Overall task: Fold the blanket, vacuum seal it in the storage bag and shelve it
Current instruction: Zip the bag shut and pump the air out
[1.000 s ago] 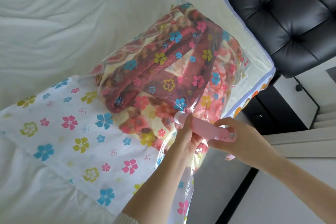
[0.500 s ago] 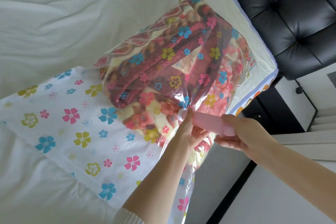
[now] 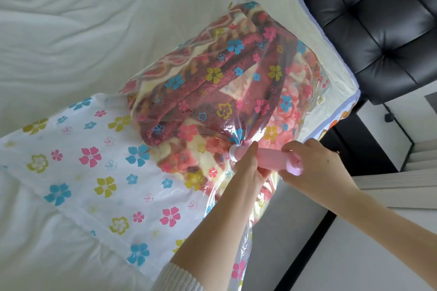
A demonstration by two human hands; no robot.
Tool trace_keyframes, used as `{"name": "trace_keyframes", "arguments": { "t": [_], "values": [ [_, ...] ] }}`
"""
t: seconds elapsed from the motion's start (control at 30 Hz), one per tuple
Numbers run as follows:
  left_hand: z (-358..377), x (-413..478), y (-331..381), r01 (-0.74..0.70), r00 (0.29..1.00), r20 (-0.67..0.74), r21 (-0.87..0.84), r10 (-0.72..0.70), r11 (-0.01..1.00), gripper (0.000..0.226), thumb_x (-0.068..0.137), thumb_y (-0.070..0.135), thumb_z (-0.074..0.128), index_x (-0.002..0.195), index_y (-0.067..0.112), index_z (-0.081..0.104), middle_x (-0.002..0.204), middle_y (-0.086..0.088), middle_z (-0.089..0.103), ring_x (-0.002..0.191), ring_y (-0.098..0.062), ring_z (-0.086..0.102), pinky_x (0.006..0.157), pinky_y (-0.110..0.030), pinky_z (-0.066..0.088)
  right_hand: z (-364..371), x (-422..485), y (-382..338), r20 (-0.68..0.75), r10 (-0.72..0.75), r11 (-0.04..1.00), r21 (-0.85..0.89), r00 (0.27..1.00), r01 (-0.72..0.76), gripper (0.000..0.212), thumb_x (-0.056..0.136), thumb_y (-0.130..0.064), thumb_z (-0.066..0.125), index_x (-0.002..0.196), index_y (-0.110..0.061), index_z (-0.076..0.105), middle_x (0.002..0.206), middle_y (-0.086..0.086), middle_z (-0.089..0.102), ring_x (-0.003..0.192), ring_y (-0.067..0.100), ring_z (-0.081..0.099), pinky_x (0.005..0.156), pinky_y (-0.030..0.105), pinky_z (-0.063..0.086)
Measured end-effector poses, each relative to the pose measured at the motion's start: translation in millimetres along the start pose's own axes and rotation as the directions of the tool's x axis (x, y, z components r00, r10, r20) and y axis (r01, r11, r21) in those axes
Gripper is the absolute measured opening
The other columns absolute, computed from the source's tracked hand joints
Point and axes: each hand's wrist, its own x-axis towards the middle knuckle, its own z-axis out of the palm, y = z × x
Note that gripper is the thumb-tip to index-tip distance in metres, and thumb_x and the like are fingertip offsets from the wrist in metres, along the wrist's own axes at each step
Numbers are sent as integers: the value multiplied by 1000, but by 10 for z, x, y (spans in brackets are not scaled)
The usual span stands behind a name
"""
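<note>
Near the bed's (image 3: 71, 30) right edge, the bagged blanket (image 3: 212, 82) stays puffy while both hands, left (image 3: 248, 170) and right (image 3: 314, 168), grip the pink pump (image 3: 267, 157), whose nozzle could slip off the bag (image 3: 78, 160) and leak.

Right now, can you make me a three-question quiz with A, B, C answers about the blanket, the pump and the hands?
1. Where is the blanket?
A. Inside the flowered bag
B. On the chair
C. On the floor

2. What colour is the pump?
A. Green
B. Pink
C. Black

3. How many hands hold the pump?
A. None
B. One
C. Two

Answers:
1 A, it shows through the clear plastic.
2 B, its barrel is pink with a white tip.
3 C, the left hand grips near the tip and the right hand holds the back end.
</note>
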Motion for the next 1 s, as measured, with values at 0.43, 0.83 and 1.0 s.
{"name": "trace_keyframes", "arguments": {
  "t": [0.43, 0.83, 1.0],
  "values": [
    [-49, -38, 81, 36, 993, 120, -195, -13, 980, 43, 91, 15, 60, 128, 2, 43, 91, -19, 58, 77, -30, 59, 40, -41, 54, -273, -22, 129, 5, -268, 959, -89, 963, 268, 70, 65, -42, 81, 127, -29, 52, 118, 0, 56, 91, 22, 61, 66, 34, 55],
    [-44, 35, 255, 90, 989, 126, -149, -71, 985, 33, 92, 15, 56, 119, -2, 47, 102, -23, 59, 87, -34, 60, 40, -48, 53, -752, -109, 94, -486, -241, 954, 38, 840, 296, 37, 95, -43, 42, 86, -14, 62, 49, -6, 41, 51, 16, 38, 49, 13, 33],
    [31, 78, 257, 70, 989, 141, -134, -51, 988, 22, 93, 18, 55, 104, -1, 53, 96, -21, 61, 94, -34, 61, 51, -55, 50, -515, -60, -6, -819, 135, 988, 156, 557, -10, 29, 100, -35, 45, 99, -10, 60, 59, 6, 54, 51, 24, 46, 47, 34, 37]
  ]
}}
